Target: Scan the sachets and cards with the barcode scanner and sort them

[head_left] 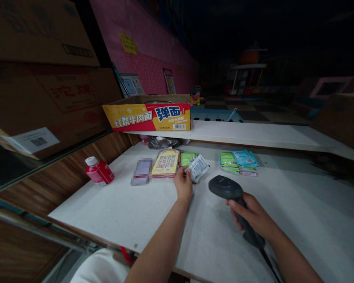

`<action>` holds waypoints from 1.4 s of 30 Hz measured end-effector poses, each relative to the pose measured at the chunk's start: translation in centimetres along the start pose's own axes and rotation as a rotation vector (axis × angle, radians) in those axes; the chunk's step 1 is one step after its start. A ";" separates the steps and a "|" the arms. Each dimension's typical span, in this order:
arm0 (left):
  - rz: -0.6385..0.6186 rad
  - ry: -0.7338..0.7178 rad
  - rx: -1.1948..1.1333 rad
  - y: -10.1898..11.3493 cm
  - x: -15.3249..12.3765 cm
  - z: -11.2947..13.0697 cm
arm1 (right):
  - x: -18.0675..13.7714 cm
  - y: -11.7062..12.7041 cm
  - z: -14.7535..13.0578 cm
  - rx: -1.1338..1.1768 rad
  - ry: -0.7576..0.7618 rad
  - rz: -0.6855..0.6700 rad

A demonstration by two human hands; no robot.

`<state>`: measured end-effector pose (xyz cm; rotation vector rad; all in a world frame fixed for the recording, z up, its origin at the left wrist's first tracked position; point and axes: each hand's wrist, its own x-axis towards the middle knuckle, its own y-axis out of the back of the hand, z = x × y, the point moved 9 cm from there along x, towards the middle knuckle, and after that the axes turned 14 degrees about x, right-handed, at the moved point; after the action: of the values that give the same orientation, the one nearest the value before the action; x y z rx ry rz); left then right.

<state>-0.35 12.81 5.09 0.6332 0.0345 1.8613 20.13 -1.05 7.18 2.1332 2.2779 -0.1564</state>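
Note:
My left hand (183, 184) is closed on a small white packet (198, 168) and holds it tilted just above the white counter (153, 212). My right hand (250, 214) grips the handle of a black barcode scanner (227, 188), whose head points towards the packet. A green packet (188, 158) lies just behind the white one. A pile of green and blue packets (238, 162) lies further right on the counter.
A yellow card with a printed code (166, 162) and a blurred flat item (141, 171) lie to the left. A red bottle with a white cap (99, 171) lies by the wooden wall. An open noodle carton (149, 114) stands on the raised shelf (253, 133).

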 end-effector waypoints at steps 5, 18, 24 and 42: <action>-0.001 -0.032 0.043 0.1 -0.2 0.4 | 0.3 0.9 0.2 0.059 0.006 0.101; -0.039 0.076 -0.223 -0.2 -0.9 -0.6 | 0.9 4.1 0.5 0.288 0.042 0.351; -0.080 0.137 -0.102 -0.2 -0.9 -1.2 | 1.0 4.0 0.9 0.313 0.007 0.345; -0.297 -0.106 1.141 0.8 -1.3 3.9 | 1.0 3.6 0.7 0.319 -0.006 0.311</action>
<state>0.96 10.33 8.13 1.3938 1.1129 1.3871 23.58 0.15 6.16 2.5992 1.9939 -0.5495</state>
